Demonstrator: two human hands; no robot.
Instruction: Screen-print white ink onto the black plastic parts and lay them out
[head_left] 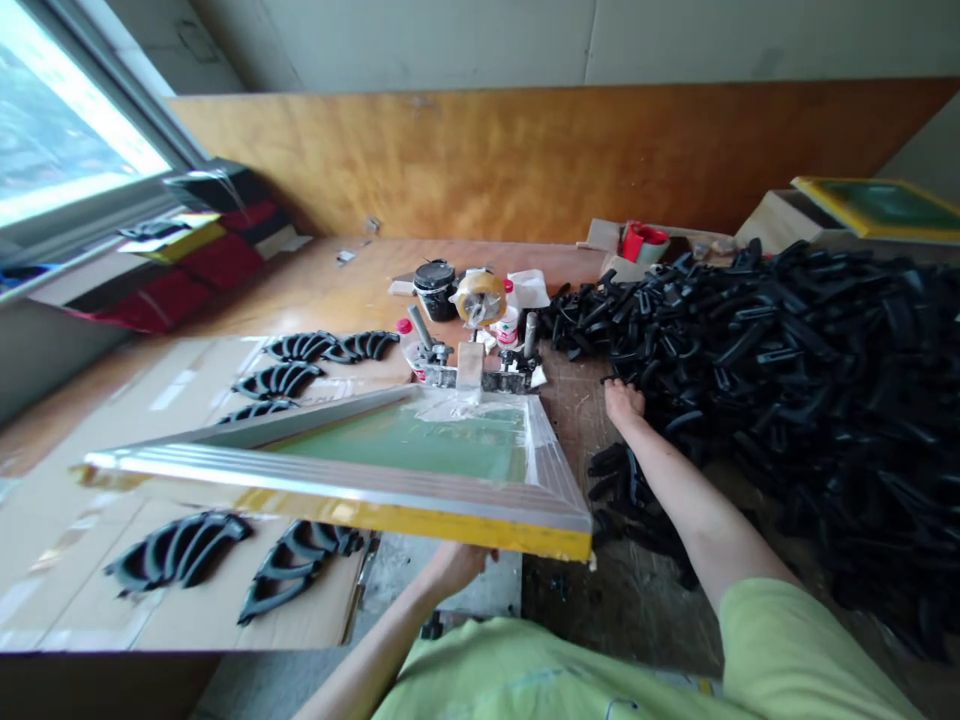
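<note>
A screen-printing frame [337,480] with green mesh [457,445] is tilted up in front of me, its back end in a metal hinge clamp [480,380]. My left hand [459,566] is under the frame's near edge, above a grey base plate [487,590]; most of its fingers are hidden. On the right, my right hand [624,403] is at the left edge of a large heap of black plastic parts [750,330]. Its fingers are curled closed, and a small dark bit shows at the fingertips. A few loose black parts [619,475] lie beside that forearm.
Curved, ribbed black parts [180,550] lie spaced out on cardboard [180,385] to the left. Behind the clamp stand a black tub [435,290], a tape roll [481,298] and red-capped bottles [508,325]. Another yellow-edged screen [885,207] rests at the back right.
</note>
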